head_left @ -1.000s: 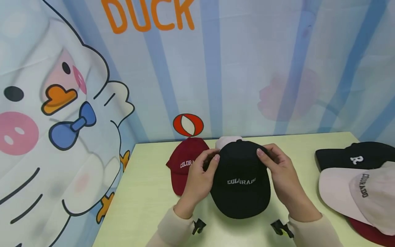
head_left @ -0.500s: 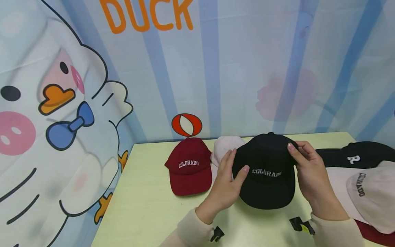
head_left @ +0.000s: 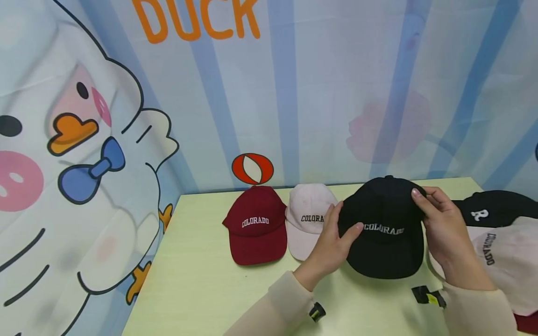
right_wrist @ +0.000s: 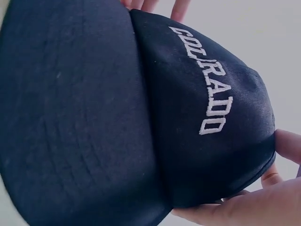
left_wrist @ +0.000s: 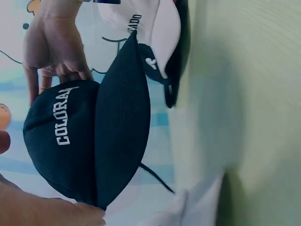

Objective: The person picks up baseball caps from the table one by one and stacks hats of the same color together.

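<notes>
A black baseball cap (head_left: 384, 252) with white COLORADO lettering is held up over the table, its brim toward me. My right hand (head_left: 447, 233) grips the crown's upper right side, thumb on the front and fingers partly hidden behind. On the opposite side my left hand (head_left: 329, 247) holds the cap's edge with its thumb on the front. In the right wrist view, the brim and lettering of the black cap (right_wrist: 188, 155) fill most of the picture. Left of the hands, a white cap (head_left: 302, 238) and a dark red cap (head_left: 258, 245) lie side by side on the table.
At the right end of the pale yellow table (head_left: 189, 280), several caps overlap: a black cap with an R (head_left: 500, 205), a white cap (head_left: 514, 261) and a dark red one (head_left: 527, 323). A printed cloth backdrop (head_left: 319, 93) stands behind the table.
Both hands have carried the black cap rightward and slightly farther back. The white cap beside the red one has come into view as the black cap moved off it.
</notes>
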A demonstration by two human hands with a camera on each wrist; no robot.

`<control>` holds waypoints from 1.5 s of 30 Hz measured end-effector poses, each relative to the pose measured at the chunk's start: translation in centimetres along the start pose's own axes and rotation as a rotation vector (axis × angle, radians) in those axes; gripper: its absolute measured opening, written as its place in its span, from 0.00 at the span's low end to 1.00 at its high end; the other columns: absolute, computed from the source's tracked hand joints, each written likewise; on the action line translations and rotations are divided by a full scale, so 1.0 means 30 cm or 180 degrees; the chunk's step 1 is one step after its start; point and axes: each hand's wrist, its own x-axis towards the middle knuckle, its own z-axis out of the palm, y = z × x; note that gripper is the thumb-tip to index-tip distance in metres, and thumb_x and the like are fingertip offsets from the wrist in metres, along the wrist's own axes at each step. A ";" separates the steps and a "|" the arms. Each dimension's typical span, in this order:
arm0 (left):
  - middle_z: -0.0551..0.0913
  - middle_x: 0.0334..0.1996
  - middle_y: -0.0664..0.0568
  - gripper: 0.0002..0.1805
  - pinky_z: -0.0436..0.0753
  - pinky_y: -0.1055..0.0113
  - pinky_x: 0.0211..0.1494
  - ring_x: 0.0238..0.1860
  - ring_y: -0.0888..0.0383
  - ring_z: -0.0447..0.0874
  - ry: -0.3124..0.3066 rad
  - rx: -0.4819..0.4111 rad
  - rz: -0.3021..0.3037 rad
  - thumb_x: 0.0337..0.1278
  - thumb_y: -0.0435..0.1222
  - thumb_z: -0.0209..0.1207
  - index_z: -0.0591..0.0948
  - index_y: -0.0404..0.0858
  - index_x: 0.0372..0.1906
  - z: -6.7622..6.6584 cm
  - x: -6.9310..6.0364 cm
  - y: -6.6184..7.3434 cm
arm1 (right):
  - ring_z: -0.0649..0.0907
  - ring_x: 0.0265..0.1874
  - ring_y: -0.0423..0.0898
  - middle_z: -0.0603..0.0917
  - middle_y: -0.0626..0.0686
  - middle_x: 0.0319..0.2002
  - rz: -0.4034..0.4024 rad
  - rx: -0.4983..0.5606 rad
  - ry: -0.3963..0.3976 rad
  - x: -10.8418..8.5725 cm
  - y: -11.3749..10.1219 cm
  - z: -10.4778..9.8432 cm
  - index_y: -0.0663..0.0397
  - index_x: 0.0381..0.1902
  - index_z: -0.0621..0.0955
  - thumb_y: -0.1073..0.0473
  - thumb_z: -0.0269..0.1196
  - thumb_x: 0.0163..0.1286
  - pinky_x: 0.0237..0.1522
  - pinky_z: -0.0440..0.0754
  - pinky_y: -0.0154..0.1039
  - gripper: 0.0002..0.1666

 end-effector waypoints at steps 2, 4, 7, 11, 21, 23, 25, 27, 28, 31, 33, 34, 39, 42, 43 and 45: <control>0.43 0.85 0.49 0.41 0.52 0.44 0.84 0.85 0.51 0.42 -0.0004 -0.0139 -0.0033 0.75 0.53 0.52 0.51 0.50 0.84 0.018 0.026 -0.012 | 0.75 0.52 0.33 0.76 0.39 0.50 0.0059 -0.0053 0.0015 0.016 0.005 -0.013 0.44 0.52 0.80 0.48 0.62 0.77 0.62 0.63 0.28 0.12; 0.44 0.85 0.50 0.41 0.52 0.46 0.84 0.85 0.51 0.42 0.0008 -0.0258 -0.0037 0.73 0.49 0.54 0.52 0.48 0.84 0.037 0.051 -0.027 | 0.74 0.54 0.32 0.75 0.38 0.50 0.0124 -0.0120 0.0053 0.032 0.013 -0.025 0.43 0.52 0.80 0.47 0.63 0.76 0.64 0.62 0.29 0.12; 0.47 0.84 0.52 0.44 0.53 0.50 0.84 0.85 0.54 0.42 0.0037 -0.0356 -0.0014 0.66 0.40 0.58 0.53 0.48 0.83 0.064 0.085 -0.046 | 0.72 0.54 0.33 0.74 0.37 0.51 0.0238 -0.0197 0.0129 0.060 0.029 -0.041 0.42 0.51 0.79 0.45 0.63 0.76 0.61 0.63 0.28 0.13; 0.50 0.84 0.54 0.49 0.57 0.53 0.83 0.84 0.55 0.45 0.0087 -0.0309 -0.0058 0.55 0.30 0.60 0.56 0.48 0.82 0.095 0.123 -0.064 | 0.71 0.53 0.35 0.72 0.37 0.50 0.0425 -0.0295 0.0227 0.097 0.047 -0.058 0.40 0.51 0.78 0.42 0.63 0.75 0.57 0.64 0.30 0.15; 0.50 0.84 0.52 0.51 0.61 0.56 0.81 0.84 0.55 0.48 0.0252 -0.0135 -0.0325 0.50 0.28 0.63 0.59 0.52 0.81 0.150 0.184 -0.123 | 0.70 0.46 0.38 0.69 0.39 0.47 0.0730 -0.0178 0.0491 0.174 0.115 -0.080 0.36 0.42 0.79 0.43 0.63 0.75 0.50 0.65 0.31 0.08; 0.50 0.84 0.50 0.51 0.60 0.56 0.81 0.84 0.54 0.48 0.0262 -0.0111 -0.0304 0.50 0.29 0.63 0.59 0.50 0.81 0.157 0.192 -0.134 | 0.70 0.45 0.39 0.69 0.40 0.46 0.0777 -0.0169 0.0485 0.191 0.132 -0.082 0.38 0.42 0.78 0.41 0.63 0.74 0.49 0.67 0.32 0.11; 0.49 0.84 0.49 0.51 0.59 0.55 0.82 0.84 0.53 0.46 0.0241 -0.0089 -0.0306 0.50 0.30 0.63 0.58 0.48 0.82 0.162 0.198 -0.146 | 0.71 0.43 0.39 0.70 0.41 0.45 0.0811 -0.0159 0.0465 0.206 0.149 -0.086 0.39 0.41 0.77 0.41 0.64 0.74 0.46 0.70 0.32 0.12; 0.49 0.84 0.48 0.51 0.58 0.55 0.82 0.85 0.52 0.45 0.0228 -0.0049 -0.0322 0.51 0.31 0.63 0.57 0.46 0.82 0.169 0.203 -0.156 | 0.73 0.41 0.39 0.70 0.42 0.44 0.0835 -0.0153 0.0426 0.220 0.165 -0.092 0.39 0.40 0.78 0.42 0.63 0.75 0.43 0.72 0.32 0.12; 0.48 0.84 0.47 0.51 0.58 0.56 0.83 0.85 0.52 0.45 0.0222 -0.0023 -0.0347 0.51 0.32 0.63 0.56 0.46 0.83 0.172 0.206 -0.161 | 0.73 0.41 0.39 0.71 0.42 0.43 0.0850 -0.0171 0.0407 0.225 0.173 -0.095 0.39 0.39 0.78 0.42 0.63 0.75 0.42 0.73 0.32 0.12; 0.47 0.85 0.46 0.51 0.58 0.57 0.82 0.85 0.53 0.44 0.0225 0.0005 -0.0428 0.52 0.34 0.63 0.55 0.46 0.83 0.179 0.209 -0.168 | 0.74 0.41 0.39 0.71 0.41 0.43 0.0927 -0.0254 0.0410 0.240 0.196 -0.102 0.39 0.39 0.78 0.41 0.62 0.75 0.43 0.73 0.32 0.12; 0.46 0.85 0.46 0.51 0.58 0.57 0.82 0.85 0.54 0.43 0.0219 0.0029 -0.0478 0.53 0.35 0.63 0.55 0.47 0.84 0.181 0.209 -0.168 | 0.73 0.43 0.38 0.70 0.40 0.44 0.0990 -0.0367 0.0436 0.250 0.212 -0.106 0.39 0.40 0.77 0.40 0.61 0.76 0.47 0.72 0.33 0.13; 0.45 0.85 0.46 0.51 0.58 0.57 0.82 0.85 0.54 0.42 0.0207 0.0041 -0.0502 0.54 0.36 0.63 0.54 0.47 0.84 0.181 0.207 -0.166 | 0.73 0.43 0.37 0.70 0.40 0.45 0.1017 -0.0441 0.0454 0.255 0.220 -0.107 0.39 0.41 0.76 0.39 0.59 0.77 0.50 0.71 0.33 0.13; 0.42 0.86 0.47 0.51 0.58 0.54 0.83 0.85 0.53 0.40 0.0119 0.0163 -0.0564 0.57 0.39 0.63 0.52 0.48 0.84 0.182 0.196 -0.156 | 0.73 0.52 0.41 0.71 0.41 0.51 0.1134 -0.0752 0.0537 0.274 0.245 -0.110 0.37 0.48 0.75 0.37 0.53 0.79 0.66 0.67 0.44 0.14; 0.42 0.86 0.48 0.51 0.59 0.54 0.82 0.85 0.53 0.41 0.0117 0.0198 -0.0586 0.58 0.40 0.63 0.52 0.50 0.85 0.183 0.194 -0.151 | 0.67 0.72 0.52 0.68 0.56 0.71 0.1187 -0.0862 0.0478 0.280 0.246 -0.109 0.37 0.67 0.74 0.37 0.49 0.81 0.79 0.59 0.49 0.25; 0.43 0.86 0.48 0.51 0.59 0.54 0.82 0.85 0.52 0.42 0.0128 0.0204 -0.0583 0.58 0.41 0.63 0.52 0.50 0.85 0.183 0.194 -0.150 | 0.61 0.78 0.54 0.61 0.58 0.78 0.1195 -0.0903 0.0443 0.281 0.245 -0.109 0.39 0.75 0.69 0.37 0.47 0.82 0.82 0.54 0.51 0.30; 0.43 0.86 0.48 0.50 0.60 0.54 0.82 0.85 0.52 0.43 0.0151 0.0203 -0.0573 0.58 0.41 0.63 0.52 0.50 0.84 0.183 0.195 -0.148 | 0.48 0.84 0.56 0.46 0.57 0.85 0.1195 -0.0975 0.0375 0.283 0.243 -0.107 0.46 0.83 0.58 0.38 0.44 0.83 0.84 0.47 0.52 0.38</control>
